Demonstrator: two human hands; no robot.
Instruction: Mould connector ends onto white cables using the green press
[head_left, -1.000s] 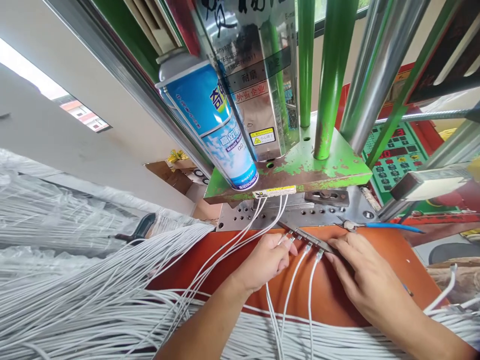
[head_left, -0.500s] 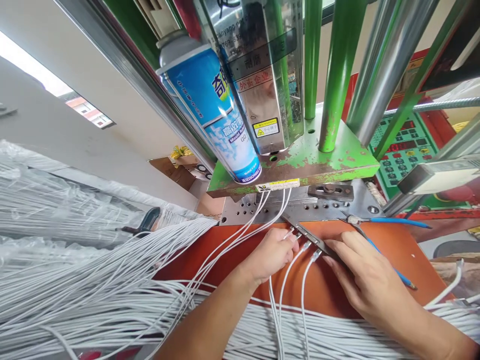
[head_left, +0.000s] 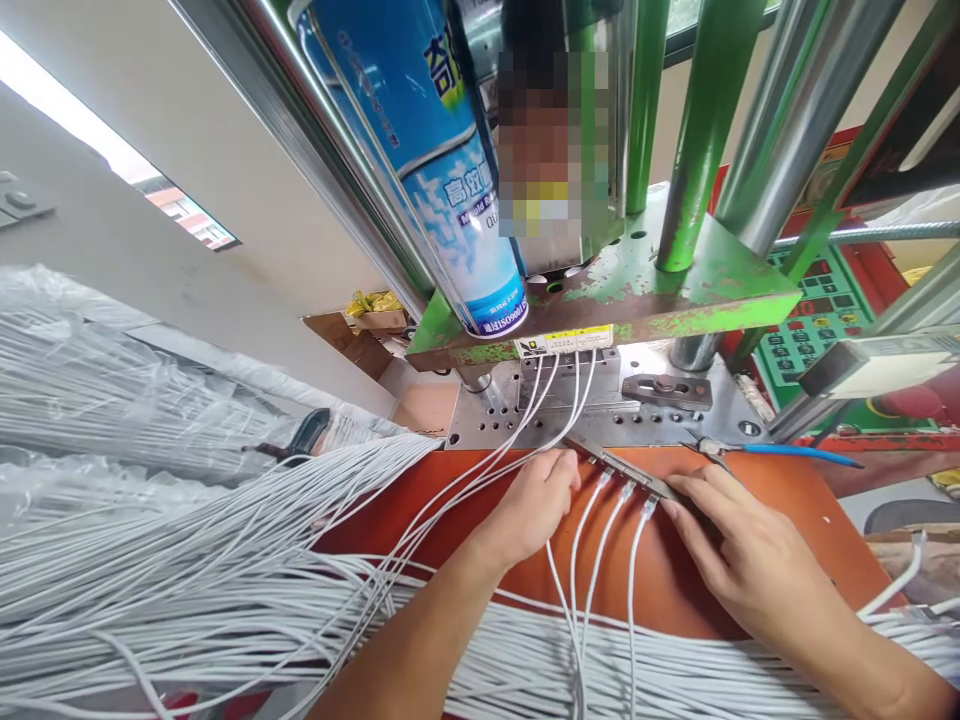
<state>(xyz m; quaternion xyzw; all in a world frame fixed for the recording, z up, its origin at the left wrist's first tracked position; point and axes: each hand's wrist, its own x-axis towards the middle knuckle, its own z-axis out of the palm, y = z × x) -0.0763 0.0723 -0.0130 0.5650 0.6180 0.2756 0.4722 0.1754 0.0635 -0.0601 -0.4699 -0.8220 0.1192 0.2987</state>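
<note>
My right hand (head_left: pixel 739 530) grips the right end of a slim metal bar (head_left: pixel 628 472) with slots along it. Three white cables with clear plugs (head_left: pixel 625 493) sit side by side at the bar's near edge. At the bar's left end, my left hand (head_left: pixel 534 505) is closed, fingertips pinched together. A white cable (head_left: pixel 556 568) hangs from beneath that hand; its end is hidden by the fingers. Both hands are above an orange-brown work surface (head_left: pixel 480 525).
Behind the hands stands a press with a green upper plate (head_left: pixel 675 305), a spray can (head_left: pixel 480 260) on it and a steel base (head_left: pixel 495 400). Several cables run into its mould. Blue-handled cutters (head_left: pixel 795 454) lie right. Bundled white cables (head_left: pixel 247 600) spread across the front and left.
The left hand has moved slightly left along the bar, and three plugs now show clearly at it. The press's upper plate has risen, exposing more of the mould.
</note>
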